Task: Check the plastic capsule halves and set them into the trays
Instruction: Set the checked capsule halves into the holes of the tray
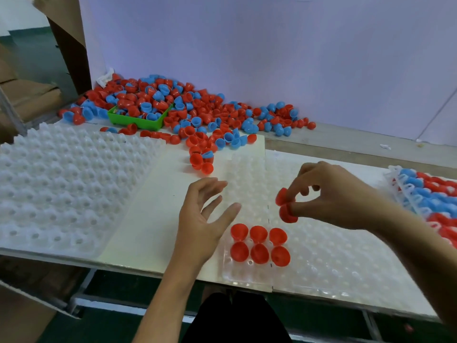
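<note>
A clear dimpled tray [247, 174] lies in front of me with several red capsule halves [259, 245] seated in two rows at its near end. My right hand [331, 194] hovers above the tray and pinches two red halves [284, 206] in its fingertips. My left hand [205, 219] floats just left of the seated halves, fingers spread and holding nothing. A large heap of loose red and blue halves [188, 107] covers the back of the table.
A stack of white dimpled trays [61, 184] sits at the left. A green bin [138, 120] stands in the heap. A filled tray of blue and red halves [425, 194] lies at the right edge. A white wall rises behind.
</note>
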